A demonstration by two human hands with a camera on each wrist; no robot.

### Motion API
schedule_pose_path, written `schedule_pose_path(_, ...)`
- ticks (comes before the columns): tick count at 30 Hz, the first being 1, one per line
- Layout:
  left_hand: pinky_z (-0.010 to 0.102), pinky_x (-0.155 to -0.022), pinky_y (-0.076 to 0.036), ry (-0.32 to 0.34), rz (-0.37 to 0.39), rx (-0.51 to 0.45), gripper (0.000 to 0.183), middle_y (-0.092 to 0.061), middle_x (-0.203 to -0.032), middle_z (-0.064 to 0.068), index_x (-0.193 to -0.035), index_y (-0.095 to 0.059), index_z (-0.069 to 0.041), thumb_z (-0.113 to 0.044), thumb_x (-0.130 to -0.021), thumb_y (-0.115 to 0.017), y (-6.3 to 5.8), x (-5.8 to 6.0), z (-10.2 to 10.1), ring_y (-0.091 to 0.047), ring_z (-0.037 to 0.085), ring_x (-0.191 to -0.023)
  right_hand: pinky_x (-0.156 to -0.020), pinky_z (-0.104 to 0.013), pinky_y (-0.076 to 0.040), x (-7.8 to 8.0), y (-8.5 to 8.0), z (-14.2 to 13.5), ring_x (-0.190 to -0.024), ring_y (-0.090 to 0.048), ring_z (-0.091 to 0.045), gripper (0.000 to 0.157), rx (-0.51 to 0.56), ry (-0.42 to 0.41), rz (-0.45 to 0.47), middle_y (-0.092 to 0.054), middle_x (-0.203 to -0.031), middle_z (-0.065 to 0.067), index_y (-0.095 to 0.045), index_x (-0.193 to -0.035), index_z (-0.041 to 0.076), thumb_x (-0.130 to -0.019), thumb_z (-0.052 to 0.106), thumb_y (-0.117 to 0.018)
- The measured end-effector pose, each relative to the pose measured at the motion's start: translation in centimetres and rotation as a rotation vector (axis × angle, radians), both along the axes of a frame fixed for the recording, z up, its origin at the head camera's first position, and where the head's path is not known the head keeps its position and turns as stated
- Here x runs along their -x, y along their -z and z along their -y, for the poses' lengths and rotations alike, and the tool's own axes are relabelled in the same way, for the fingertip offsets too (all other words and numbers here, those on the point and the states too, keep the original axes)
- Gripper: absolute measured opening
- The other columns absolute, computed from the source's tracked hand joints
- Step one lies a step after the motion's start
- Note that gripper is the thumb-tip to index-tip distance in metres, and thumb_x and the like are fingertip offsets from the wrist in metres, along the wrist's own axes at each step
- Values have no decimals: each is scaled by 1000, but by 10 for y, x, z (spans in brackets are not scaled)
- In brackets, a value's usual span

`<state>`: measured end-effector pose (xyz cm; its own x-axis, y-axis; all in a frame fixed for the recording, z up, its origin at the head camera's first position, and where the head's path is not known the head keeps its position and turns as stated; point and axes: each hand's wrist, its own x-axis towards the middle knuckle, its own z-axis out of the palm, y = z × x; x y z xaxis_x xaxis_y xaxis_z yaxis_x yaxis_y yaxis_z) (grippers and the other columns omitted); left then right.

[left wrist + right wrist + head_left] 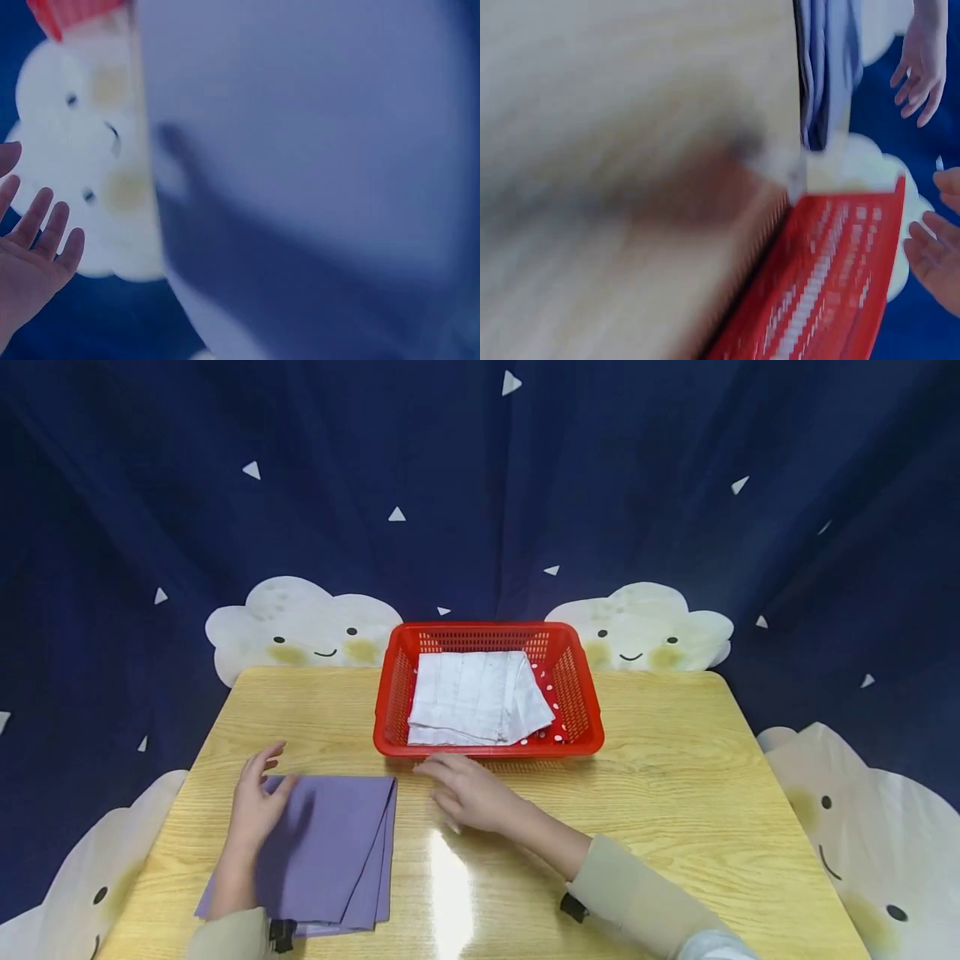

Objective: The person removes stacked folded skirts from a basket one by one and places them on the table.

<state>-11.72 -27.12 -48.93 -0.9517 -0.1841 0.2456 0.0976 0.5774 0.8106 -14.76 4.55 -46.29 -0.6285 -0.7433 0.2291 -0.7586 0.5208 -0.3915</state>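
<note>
A purple folded cloth (330,843) lies on the left part of the table, its layers fanned a little along the right edge. Over its upper left side is my left hand (257,802), fingers spread and holding nothing; the same hand (37,259) appears at the left of the left wrist view. My right hand (472,793) hovers just in front of the red basket (487,750), slightly blurred, with loosely bent fingers and nothing in them. Inside the basket, a folded white cloth (472,693) lies on a red cloth with white dots (558,731).
The wooden table (675,827) carries the basket at its back middle. Behind it hangs a dark blue curtain (465,468) with white triangles and smiling clouds (645,627). Wood surface shows to the right of the basket and between cloth and right arm.
</note>
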Motion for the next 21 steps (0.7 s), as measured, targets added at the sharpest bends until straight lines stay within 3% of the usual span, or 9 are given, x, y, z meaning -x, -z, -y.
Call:
schedule_pose_path(5, 49, -86, -33, 49, -124, -49, 51, -49, -117, 25, -126, -47, 4, 8, -77, -62, -8, 29, -33, -44, 36, -104, -98, -33, -40, 27, -11, -27, -114, -50, -20, 39, 136, 120, -99, -54, -121, -6, -53, -124, 10, -86, 13, -60)
schedule_pose_path(10, 47, -88, -34, 135, -221, -71, 50, -51, -115, 25, -124, -49, 4, 7, -76, -63, -10, 57, -68, -45, 35, -104, -100, -36, -37, 57, -9, -53, -115, -48, -22, 47, 232, 296, -94, -52, -123, -9, -49, -127, 9, -83, 11, -62)
schedule_pose_path(16, 47, -96, -33, 209, -199, -25, 46, -49, -120, 21, -126, -48, 1, -1, -82, -60, -14, 83, -108, -43, 34, -111, -101, -41, -35, 88, 4, -79, -119, -42, -26, 60, 314, 471, 1, -45, -129, -13, -39, -135, 10, -81, 11, -65)
schedule_pose_path(21, 46, -104, -28, 252, -105, 37, 51, -45, -128, 18, -132, -43, -5, -4, -83, -60, -15, 107, -131, -38, 31, -122, -98, -43, -37, 106, 14, -91, -118, -42, -32, 67, 348, 551, 99, -39, -133, -17, -33, -138, 8, -80, 13, -67)
